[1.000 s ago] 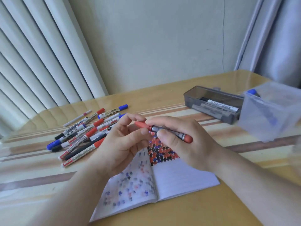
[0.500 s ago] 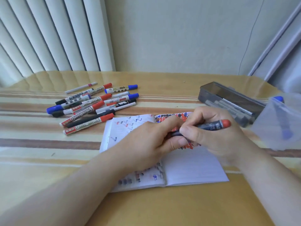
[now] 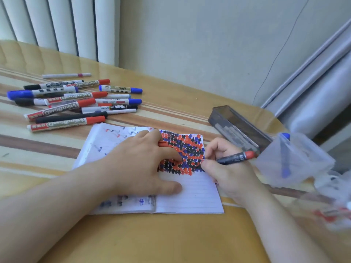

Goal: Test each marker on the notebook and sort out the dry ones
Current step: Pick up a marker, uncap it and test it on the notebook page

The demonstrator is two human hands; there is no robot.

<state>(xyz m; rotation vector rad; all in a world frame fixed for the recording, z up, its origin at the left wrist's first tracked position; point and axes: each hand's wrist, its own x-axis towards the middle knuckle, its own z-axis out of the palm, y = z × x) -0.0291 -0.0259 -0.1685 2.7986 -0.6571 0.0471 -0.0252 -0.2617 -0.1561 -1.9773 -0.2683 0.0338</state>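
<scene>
Right hand: fingers curled round one dark marker with a red end, gripped low on the barrel; the tip is hidden behind the fingers at the right edge of the notebook page.
Left hand: lies flat on the notebook with fingers spread and pressing the pages down; a red cap is tucked between two fingers.
Notebook: one, open on the table, right under both hands; the upper right page is filled with red, black and blue scribbles, the lower part still bare ruled lines.
Marker pile: about a dozen lie side by side on the table, up and left of the notebook, well apart from the right hand; the nearest one lies just beside the notebook's top left corner. Red, blue and black caps show.
Grey case: one, open, just beyond the right hand, with a few pens inside; exact count cannot be told.
Clear container: one, at the right, blurred, holding one blue pen.
Open room: bare table in front of the notebook, toward the person, and at the far left.
</scene>
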